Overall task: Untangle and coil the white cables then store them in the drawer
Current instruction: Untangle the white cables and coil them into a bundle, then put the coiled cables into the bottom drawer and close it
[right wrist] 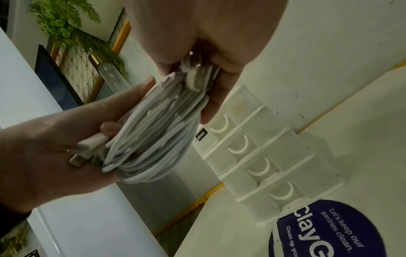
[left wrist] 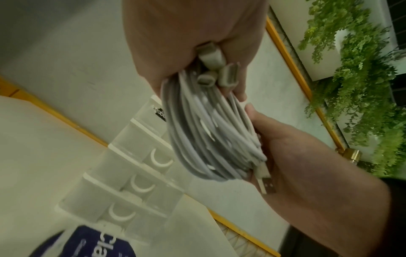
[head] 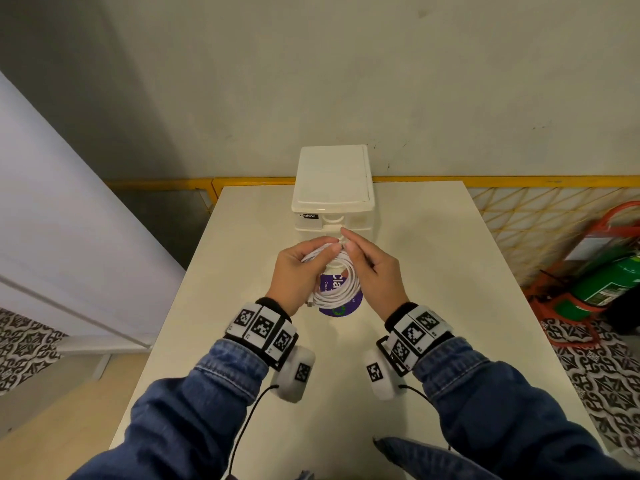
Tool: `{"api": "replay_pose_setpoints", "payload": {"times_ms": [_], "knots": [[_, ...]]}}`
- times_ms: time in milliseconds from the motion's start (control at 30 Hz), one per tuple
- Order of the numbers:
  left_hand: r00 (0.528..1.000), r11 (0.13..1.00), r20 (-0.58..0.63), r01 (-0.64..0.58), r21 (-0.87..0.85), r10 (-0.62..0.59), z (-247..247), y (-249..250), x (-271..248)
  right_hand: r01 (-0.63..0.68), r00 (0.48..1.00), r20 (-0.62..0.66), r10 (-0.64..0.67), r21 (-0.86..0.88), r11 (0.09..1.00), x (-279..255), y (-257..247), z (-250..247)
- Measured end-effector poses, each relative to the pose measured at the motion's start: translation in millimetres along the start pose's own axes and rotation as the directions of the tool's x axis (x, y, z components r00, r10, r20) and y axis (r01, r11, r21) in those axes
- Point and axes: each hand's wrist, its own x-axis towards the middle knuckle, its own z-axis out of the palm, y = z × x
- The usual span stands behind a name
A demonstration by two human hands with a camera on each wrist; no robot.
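Note:
A coil of white cables point(head: 341, 285) hangs between both hands above the white table point(head: 433, 271). My left hand point(head: 308, 261) grips its left side, fingers curled round the loops point(left wrist: 208, 130). My right hand point(head: 367, 261) pinches the coil's top, where several plug ends point(right wrist: 197, 76) bunch together. In the left wrist view a USB plug point(left wrist: 266, 184) lies against the right hand point(left wrist: 307, 165). In the right wrist view the left hand point(right wrist: 54, 147) cups the coil point(right wrist: 153, 135). Just behind the coil stands the small white drawer unit point(head: 332, 188), all of its drawers point(right wrist: 263, 153) closed.
A round purple sticker point(head: 341, 308) lies on the table under the coil. A yellow railing point(head: 519, 180) runs behind the table's far edge. A green extinguisher point(head: 602, 282) in an orange stand sits on the floor at the right. A white panel point(head: 69, 220) stands at the left.

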Motion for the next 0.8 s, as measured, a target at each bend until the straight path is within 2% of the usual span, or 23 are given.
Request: {"api": "replay_pose_setpoints", "payload": {"times_ms": [133,267,367,467,567,700,800], "knots": [[1.000,0.994,0.002,0.016,0.108,-0.017,-20.0,11.0,27.6,-0.070,0.998,-0.001,0.070,0.041,0.997,10.5,-3.4,-0.5],[0.999,0.995,-0.029,0.021,0.093,-0.018,-45.8,29.1,62.2,-0.255,0.959,-0.107,0.264,0.090,0.963,24.5,11.1,-3.1],[0.997,0.998,-0.075,0.032,0.056,-0.028,-56.0,37.7,96.1,-0.461,0.870,-0.107,0.481,0.166,0.871,36.9,31.0,1.4],[0.991,0.996,-0.110,0.084,0.031,-0.080,-51.8,41.9,128.5,-0.654,0.734,0.012,0.679,0.282,0.702,48.9,44.8,12.9],[0.982,0.982,-0.078,0.175,0.070,-0.170,-43.7,38.7,149.2,-0.748,0.619,0.081,0.781,0.363,0.555,57.9,55.8,25.4],[0.948,0.942,-0.008,0.318,0.107,-0.319,-42.4,28.5,161.1,-0.792,0.542,0.112,0.833,0.401,0.461,61.1,64.7,38.3],[0.923,0.916,0.017,0.380,0.128,-0.386,-45.9,27.3,167.5,-0.782,0.523,0.106,0.846,0.455,0.426,59.2,74.1,46.9]]}}
